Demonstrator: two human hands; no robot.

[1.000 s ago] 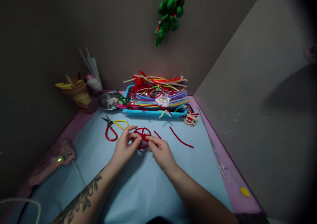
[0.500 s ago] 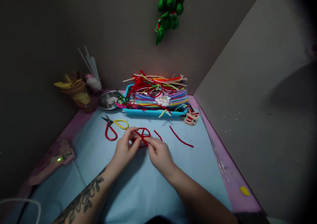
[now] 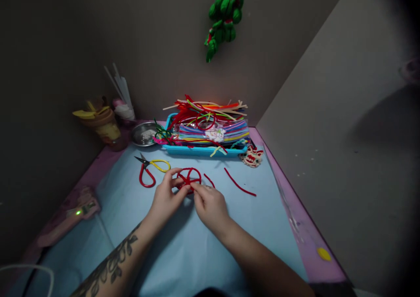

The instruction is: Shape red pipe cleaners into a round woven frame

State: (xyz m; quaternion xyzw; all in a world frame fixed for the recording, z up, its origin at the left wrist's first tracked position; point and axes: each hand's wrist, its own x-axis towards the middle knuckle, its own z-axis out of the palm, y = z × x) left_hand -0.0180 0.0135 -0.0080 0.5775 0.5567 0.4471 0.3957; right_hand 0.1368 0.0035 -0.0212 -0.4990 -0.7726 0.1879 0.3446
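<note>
The left hand (image 3: 166, 199) and the right hand (image 3: 210, 206) both pinch the red pipe-cleaner ring (image 3: 190, 173), fingertips closed on its near edge and crossed middle. The ring lies between the two sets of fingertips and extends just beyond them, low over the blue mat (image 3: 183, 244). The scissors (image 3: 148, 169) lie near the left fingers, on their outer side. A loose red strand (image 3: 239, 184) lies near the right fingers, on their outer side. The blue tray (image 3: 203, 150) stands farther beyond the fingertips.

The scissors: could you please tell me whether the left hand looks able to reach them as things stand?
Probably yes: the scissors lie just beyond the left hand with only bare blue mat between, though that hand now pinches the red pipe-cleaner ring.
</note>
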